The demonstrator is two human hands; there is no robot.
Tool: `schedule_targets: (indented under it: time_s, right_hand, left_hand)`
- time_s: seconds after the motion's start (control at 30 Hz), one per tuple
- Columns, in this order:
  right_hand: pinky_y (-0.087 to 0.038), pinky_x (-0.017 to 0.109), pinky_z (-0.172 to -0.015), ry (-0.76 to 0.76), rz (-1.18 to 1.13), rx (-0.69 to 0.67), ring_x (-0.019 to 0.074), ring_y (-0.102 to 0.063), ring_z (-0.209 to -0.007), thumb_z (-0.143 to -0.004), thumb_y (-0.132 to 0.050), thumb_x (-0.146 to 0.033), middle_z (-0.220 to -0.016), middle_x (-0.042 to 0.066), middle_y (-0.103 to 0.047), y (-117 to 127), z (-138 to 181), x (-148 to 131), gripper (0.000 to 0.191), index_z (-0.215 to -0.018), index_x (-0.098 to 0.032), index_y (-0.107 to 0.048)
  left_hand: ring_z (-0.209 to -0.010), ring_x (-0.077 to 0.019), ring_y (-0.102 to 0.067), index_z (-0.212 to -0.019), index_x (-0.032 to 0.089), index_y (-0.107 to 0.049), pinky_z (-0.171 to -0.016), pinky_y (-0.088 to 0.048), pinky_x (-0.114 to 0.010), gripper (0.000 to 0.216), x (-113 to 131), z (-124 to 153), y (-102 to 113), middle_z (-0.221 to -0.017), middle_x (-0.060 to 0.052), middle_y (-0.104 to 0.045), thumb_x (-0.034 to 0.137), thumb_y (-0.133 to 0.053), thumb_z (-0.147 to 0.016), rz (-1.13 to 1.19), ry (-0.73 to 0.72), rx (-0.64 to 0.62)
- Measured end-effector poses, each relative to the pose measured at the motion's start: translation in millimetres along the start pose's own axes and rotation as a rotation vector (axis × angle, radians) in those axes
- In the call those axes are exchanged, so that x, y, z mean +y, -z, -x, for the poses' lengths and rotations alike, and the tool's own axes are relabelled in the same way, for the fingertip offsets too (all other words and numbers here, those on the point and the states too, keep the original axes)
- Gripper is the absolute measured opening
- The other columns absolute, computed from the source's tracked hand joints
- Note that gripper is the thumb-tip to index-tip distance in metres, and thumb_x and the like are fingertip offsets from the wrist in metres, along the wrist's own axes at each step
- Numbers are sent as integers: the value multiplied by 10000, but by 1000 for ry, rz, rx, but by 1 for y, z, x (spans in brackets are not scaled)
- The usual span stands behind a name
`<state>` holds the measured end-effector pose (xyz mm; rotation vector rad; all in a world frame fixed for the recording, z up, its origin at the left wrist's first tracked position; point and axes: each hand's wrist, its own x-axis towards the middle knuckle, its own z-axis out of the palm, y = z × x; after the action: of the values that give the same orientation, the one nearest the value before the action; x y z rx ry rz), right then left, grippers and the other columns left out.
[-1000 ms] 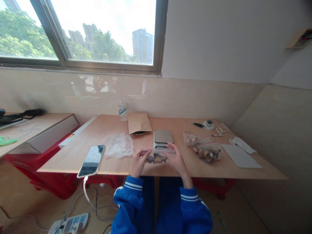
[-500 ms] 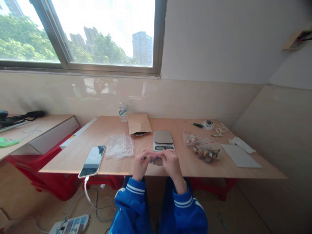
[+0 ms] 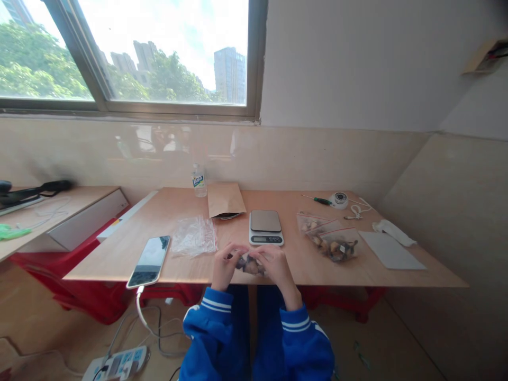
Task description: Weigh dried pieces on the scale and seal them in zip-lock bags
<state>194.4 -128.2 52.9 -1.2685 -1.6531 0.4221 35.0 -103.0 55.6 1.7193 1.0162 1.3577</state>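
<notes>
A small clear zip bag [image 3: 248, 263] with brown and dark pieces inside lies at the near edge of the wooden table [image 3: 278, 275]. My left hand [image 3: 224, 266] and my right hand [image 3: 274, 266] both pinch its top edge, fingertips close together. Both sleeves are blue with white stripes. A small digital kitchen scale [image 3: 265, 227] stands just behind the bag.
A pile of filled zip bags [image 3: 331, 241] lies right of the scale, with a white sheet [image 3: 391, 250] beyond. Empty clear bags [image 3: 194, 236] and a phone [image 3: 150, 254] lie to the left. A brown paper pouch [image 3: 224, 199] and a bottle [image 3: 198, 180] stand at the back.
My hands were apart at the two ends of the bag's top; they have slid together toward the middle. The view shifted slightly.
</notes>
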Motion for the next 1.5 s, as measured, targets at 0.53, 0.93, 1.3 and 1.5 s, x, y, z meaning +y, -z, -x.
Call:
schedule_targets:
  time_s: [0.53, 0.93, 1.3, 1.5]
  right_hand:
    - [-481, 302, -802, 37, 54, 105, 186, -651, -834, -861, -539, -309, -876, 24, -719, 3, 0, 1, 178, -878, -254, -708]
    - [-487, 288, -744, -15, 50, 17, 181, -636, -798, -878, -496, -274, -836, 40, -699, 9, 3, 10, 210, -868, -216, -697]
    - [-441, 281, -732, -33, 185, 25, 192, -621, -790, -866, -491, -183, -836, 22, -716, 25, 2, 6, 211, -851, -230, -696]
    - [-454, 295, -764, -76, 91, -114, 197, -633, -820, -867, -524, -306, -857, 26, -722, 29, 0, 9, 208, -869, -226, -717]
  left_hand:
    - [-726, -136, -596, -804, 172, -645, -624, -469, -220, 202, 2, 0, -12, -766, -21, -643, 365, -590, -784, 58, 37, 35]
    - [-786, -153, -606, -813, 181, -662, -705, -472, -247, 205, -4, 1, -6, -796, -29, -654, 368, -580, -793, -11, 10, 93]
    - [-731, -131, -609, -786, 191, -685, -709, -472, -237, 227, 5, -3, -24, -757, -11, -670, 405, -616, -757, 8, 133, 132]
    - [-675, -136, -600, -750, 176, -673, -629, -475, -234, 259, -2, -2, -9, -700, -11, -657, 430, -628, -735, -28, 173, 228]
